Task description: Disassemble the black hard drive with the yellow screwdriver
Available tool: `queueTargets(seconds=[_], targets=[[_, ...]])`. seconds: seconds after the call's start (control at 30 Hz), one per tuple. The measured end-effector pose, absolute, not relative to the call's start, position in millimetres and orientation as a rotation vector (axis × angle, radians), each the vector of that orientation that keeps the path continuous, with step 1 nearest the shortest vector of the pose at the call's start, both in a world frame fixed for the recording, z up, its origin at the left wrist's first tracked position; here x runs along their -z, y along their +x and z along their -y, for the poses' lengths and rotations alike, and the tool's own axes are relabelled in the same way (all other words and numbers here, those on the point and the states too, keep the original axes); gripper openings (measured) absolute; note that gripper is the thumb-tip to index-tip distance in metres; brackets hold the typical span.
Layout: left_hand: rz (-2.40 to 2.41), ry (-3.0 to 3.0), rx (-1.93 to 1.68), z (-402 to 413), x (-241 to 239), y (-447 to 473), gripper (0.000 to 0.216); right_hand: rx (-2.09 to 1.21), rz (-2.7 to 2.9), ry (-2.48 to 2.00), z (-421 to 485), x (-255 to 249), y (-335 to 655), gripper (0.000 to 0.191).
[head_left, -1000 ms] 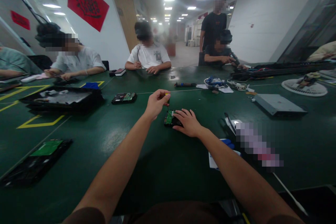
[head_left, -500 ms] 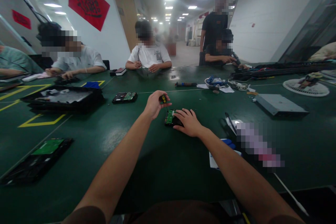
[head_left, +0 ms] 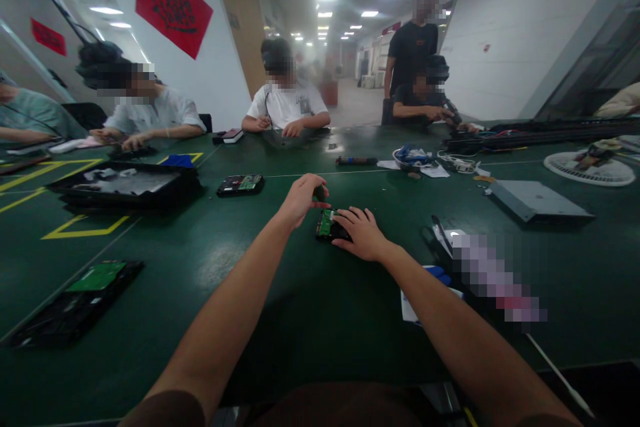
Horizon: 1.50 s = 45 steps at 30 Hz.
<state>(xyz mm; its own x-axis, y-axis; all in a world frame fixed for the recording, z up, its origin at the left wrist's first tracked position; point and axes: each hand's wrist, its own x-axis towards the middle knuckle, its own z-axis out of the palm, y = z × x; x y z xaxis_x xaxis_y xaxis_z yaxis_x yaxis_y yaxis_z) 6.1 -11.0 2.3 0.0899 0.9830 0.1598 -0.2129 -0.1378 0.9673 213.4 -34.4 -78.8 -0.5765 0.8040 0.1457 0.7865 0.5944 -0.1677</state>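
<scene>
A hard drive (head_left: 327,223) lies on the green table in front of me, its green circuit board facing up. Across its right part rests my right hand (head_left: 359,232), thumb at the near edge and fingers over the top, steadying it. My left hand (head_left: 306,199) is curled around the dark handle of a screwdriver (head_left: 319,193), just above the drive's far left edge. The fingers hide most of the screwdriver, and I cannot make out its tip. Another hard drive (head_left: 240,185) lies further off to the left.
Stacked black trays (head_left: 125,190) stand at the left, with a black part bearing a green board (head_left: 80,300) nearer me. To the right are a grey metal box (head_left: 543,201), a white fan grille (head_left: 590,168) and a basket of blue cables (head_left: 413,157). Several people sit across the table.
My left hand has turned over the screwdriver, so the handle's yellow marking no longer shows. My right hand stays on the hard drive. The whole view has shifted slightly.
</scene>
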Motion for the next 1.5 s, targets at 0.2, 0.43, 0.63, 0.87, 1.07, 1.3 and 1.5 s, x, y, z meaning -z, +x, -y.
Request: queueTargets(seconds=[0.2,0.43,0.63,0.87,1.07,1.3,1.5], targets=[[-0.961,1.169,-1.375,7.2,-2.0,2.2,0.021,-0.140,2.612,-1.306,34.2,78.6,214.7,0.069],[-0.913,1.257,-1.272,12.6,-5.7,3.2,0.025,-0.143,2.620,-1.323,34.6,77.9,214.5,0.069],[-0.877,1.094,-1.375,9.6,-0.1,8.9,0.023,-0.142,2.621,-1.331,34.7,77.4,213.8,0.070],[-0.999,1.244,-1.434,8.5,-0.3,6.5,0.024,-0.136,2.612,-1.308,35.1,78.1,213.4,0.069],[-0.872,1.062,-1.379,7.6,1.7,8.1,0.026,-0.127,2.616,-1.314,34.7,78.6,214.2,0.069],[-0.934,1.159,-1.401,5.2,1.2,2.5,0.023,-0.130,2.620,-1.315,34.7,78.2,213.7,0.070],[-0.866,1.118,-1.319,8.9,-0.2,4.0,0.025,-0.125,2.613,-1.322,34.8,78.9,213.8,0.069]])
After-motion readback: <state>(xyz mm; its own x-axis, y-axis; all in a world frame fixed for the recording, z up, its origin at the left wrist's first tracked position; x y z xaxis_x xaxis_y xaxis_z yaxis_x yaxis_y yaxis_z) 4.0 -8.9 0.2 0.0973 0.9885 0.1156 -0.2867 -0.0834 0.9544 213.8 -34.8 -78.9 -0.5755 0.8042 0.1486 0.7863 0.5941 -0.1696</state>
